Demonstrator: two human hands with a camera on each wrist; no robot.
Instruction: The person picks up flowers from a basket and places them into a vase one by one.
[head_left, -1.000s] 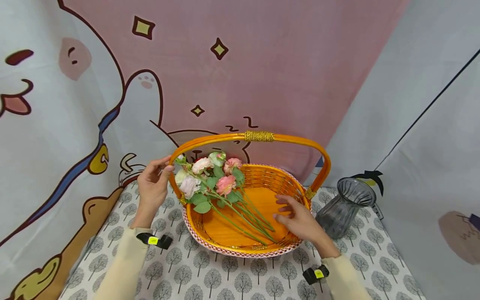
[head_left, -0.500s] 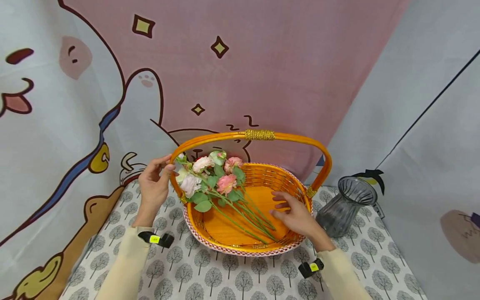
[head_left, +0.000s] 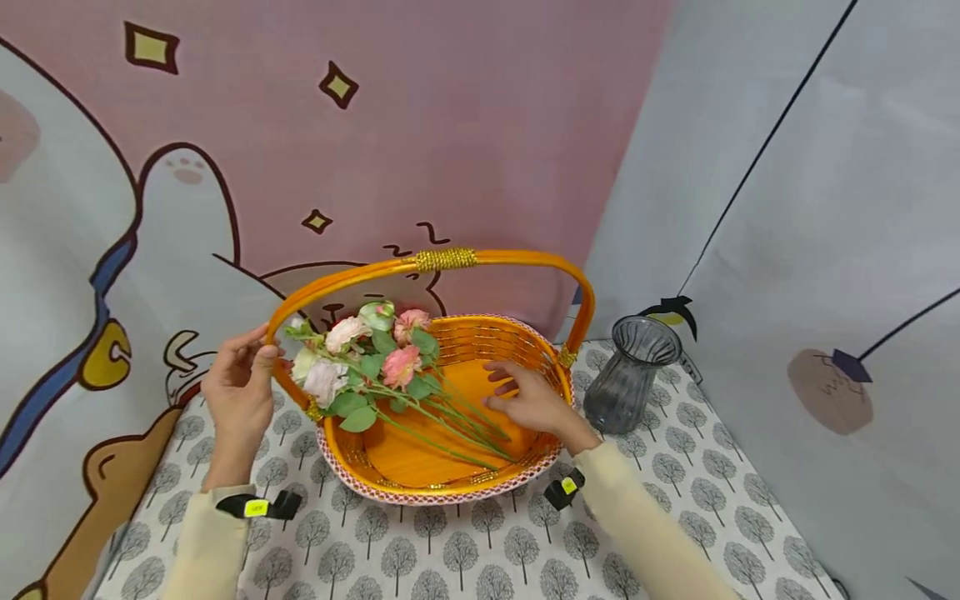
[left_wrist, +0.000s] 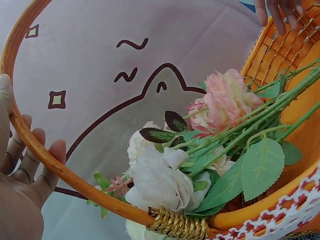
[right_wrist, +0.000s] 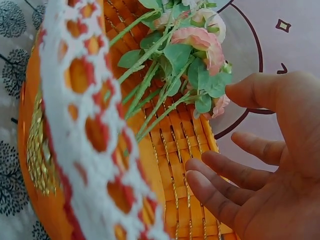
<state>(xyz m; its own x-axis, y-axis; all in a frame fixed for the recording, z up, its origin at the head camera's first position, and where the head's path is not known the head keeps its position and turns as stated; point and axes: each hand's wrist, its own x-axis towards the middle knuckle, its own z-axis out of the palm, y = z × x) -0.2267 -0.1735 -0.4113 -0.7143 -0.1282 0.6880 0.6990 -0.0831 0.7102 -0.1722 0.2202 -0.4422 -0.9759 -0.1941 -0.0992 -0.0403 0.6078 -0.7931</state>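
Observation:
An orange woven basket (head_left: 420, 492) with a red-and-white trim sits on the table. Its tall arched handle (head_left: 337, 282) has gold cord wound at the top. My left hand (head_left: 238, 392) holds the handle's left side, the thumb in front and the fingers behind it. Several artificial flowers (head_left: 401, 367), pink and white, lie in the basket with heads to the left and green stems (head_left: 457, 429) pointing right. Over the basket's right part hovers my right hand (head_left: 528, 404), fingers loosely spread and holding nothing, near the stem ends. In the right wrist view the flowers (right_wrist: 200, 50) lie beyond the thumb.
A grey ribbed glass vase (head_left: 626, 379) stands to the right of the basket. Under everything is a white tablecloth (head_left: 420, 546) printed with grey trees. Cartoon-printed curtains (head_left: 480, 150) hang close behind and at both sides.
The head view has turned right, so the scene sits farther left. My right hand has shifted slightly inward over the basket. The left hand stays on the handle.

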